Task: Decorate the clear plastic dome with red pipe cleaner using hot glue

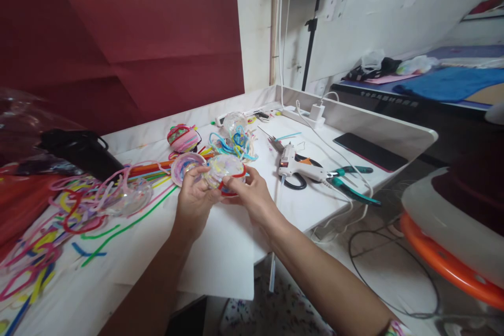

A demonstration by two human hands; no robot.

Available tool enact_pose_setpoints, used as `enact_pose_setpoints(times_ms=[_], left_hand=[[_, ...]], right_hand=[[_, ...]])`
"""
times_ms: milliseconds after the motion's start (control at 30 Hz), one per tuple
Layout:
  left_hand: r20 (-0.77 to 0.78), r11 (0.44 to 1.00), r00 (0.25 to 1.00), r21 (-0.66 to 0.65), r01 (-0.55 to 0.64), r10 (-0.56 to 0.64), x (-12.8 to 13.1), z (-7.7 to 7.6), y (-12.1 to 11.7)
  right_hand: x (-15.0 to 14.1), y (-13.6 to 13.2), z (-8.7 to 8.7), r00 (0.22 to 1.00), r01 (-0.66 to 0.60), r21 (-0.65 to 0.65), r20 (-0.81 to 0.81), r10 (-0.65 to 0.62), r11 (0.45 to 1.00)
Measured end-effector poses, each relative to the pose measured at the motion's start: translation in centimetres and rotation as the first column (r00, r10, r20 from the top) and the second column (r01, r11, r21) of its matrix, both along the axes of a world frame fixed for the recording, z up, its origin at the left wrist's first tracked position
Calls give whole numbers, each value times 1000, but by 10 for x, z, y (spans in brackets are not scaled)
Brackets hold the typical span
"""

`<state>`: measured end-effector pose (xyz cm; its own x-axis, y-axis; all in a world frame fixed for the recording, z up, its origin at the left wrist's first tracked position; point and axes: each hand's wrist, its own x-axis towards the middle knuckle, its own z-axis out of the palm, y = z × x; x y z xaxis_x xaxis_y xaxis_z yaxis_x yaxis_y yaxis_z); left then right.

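Observation:
Both my hands hold a clear plastic ball half (225, 170) stuffed with colourful pipe cleaners and edged with a red one. My left hand (192, 200) grips its left side, fingers curled round the rim. My right hand (251, 194) pinches its right side at the red edge. Just behind it lies another clear half-shell (186, 166) with pink and blue pipe cleaners inside, resting on the white table (220, 257).
Loose coloured pipe cleaners (71, 215) cover the table's left. A wrapped ball (182, 138), a clear ball (234, 122), a white glue gun (300, 166), green-handled pliers (350, 182), a phone (369, 151) and a charger (315, 112) lie further back and right. An orange-and-white stool (452, 241) stands at right.

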<state>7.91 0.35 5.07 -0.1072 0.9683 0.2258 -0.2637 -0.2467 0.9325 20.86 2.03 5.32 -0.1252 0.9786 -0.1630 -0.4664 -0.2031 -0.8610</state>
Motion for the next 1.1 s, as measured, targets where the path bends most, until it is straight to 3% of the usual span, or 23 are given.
enact_pose_setpoints(times_ms=[333,667,767,867,1000,1100], left_hand=[[-10,1000,1000,14,21,-21,1,2,-2],[45,1000,999,-18,23,-23,-3,-4,1],[80,1000,997,-2,22,-22,-6,-4,3],[123,1000,992,25,18,-21,-8,-4,5],[176,1000,984,15,-10,7,-11,-1,8],[215,999,976,-17,-37,39,-15,1,9]], right_hand=[[0,4,-4,1000,18,40,-17,-17,999],[-8,3,0,997,68,-8,36,-68,998],[-11,5,-4,985,112,66,123,-119,992],[-16,6,-8,961,200,220,145,-235,955],[-21,2,-5,950,279,327,44,-310,903],[-19,-5,2,966,256,298,-56,-251,920]])
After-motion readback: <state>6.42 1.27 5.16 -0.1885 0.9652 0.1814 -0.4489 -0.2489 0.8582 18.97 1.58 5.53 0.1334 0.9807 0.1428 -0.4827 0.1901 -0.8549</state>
